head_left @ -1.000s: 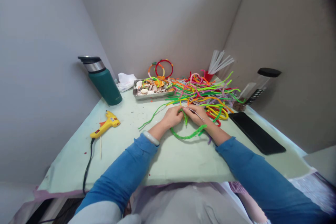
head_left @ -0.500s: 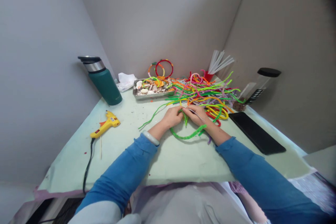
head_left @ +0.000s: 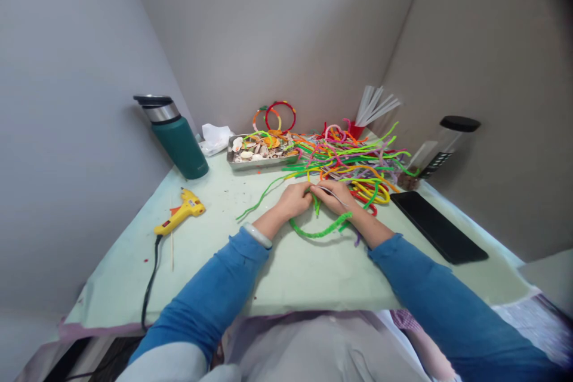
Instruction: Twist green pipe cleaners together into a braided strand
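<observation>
A bright green pipe cleaner curves in an arc below my two hands, over the pale table cover. My left hand is closed, its fingertips pinching green pipe cleaner close to the right fingertips. Beside it my right hand is closed too, gripping the same green work, with a thin pale wire running across its fingers. A short green end hangs between the hands. The exact grip is partly hidden by the fingers. Just beyond my hands lies a tangled heap of coloured pipe cleaners.
A yellow glue gun with a black cord lies left, near a green bottle. At the back are a metal tray of shells, two wrapped rings and white sticks. A black phone and clear bottle are right.
Both hands stay in nearly the same place on the green pipe cleaner. Only a very slight shift of the right fingers and the pale wire shows.
</observation>
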{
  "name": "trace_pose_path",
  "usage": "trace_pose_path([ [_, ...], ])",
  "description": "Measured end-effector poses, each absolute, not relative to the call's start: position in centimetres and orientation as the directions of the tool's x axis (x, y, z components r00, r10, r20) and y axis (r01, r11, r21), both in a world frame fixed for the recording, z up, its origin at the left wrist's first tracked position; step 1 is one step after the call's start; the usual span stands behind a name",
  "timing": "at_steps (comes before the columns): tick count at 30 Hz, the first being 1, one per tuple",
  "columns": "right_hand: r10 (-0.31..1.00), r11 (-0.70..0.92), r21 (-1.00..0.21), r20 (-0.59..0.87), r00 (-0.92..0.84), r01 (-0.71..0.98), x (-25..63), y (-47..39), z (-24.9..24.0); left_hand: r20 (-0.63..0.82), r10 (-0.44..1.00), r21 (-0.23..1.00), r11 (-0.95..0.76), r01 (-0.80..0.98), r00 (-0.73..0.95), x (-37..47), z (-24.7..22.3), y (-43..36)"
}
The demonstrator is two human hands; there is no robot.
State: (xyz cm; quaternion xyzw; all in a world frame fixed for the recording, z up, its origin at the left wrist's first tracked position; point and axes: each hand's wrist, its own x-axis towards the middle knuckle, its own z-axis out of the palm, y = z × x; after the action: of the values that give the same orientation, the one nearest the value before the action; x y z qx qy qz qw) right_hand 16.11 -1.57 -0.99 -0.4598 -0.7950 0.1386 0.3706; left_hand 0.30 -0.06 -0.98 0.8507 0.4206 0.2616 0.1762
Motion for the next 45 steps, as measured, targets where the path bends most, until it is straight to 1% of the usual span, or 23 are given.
trace_pose_path([
  [20,0.827,0.552,-0.558,0.46,-0.323,0.619,16.28,-1.29,-1.3,0.26,0.82,0.481,-0.568,0.668,0.51,0.46,-0.53,-0.34],
  [39,0.831,0.547,-0.565,0.456,-0.319,0.618,16.23,-1.29,-1.22,0.267,0.818,0.482,-0.571,0.665,0.509,0.37,-0.61,-0.29],
  [45,0.828,0.551,-0.559,0.46,-0.322,0.619,16.22,-1.33,-1.21,0.26,0.82,0.503,-0.566,0.654,0.509,0.38,-0.73,-0.2],
])
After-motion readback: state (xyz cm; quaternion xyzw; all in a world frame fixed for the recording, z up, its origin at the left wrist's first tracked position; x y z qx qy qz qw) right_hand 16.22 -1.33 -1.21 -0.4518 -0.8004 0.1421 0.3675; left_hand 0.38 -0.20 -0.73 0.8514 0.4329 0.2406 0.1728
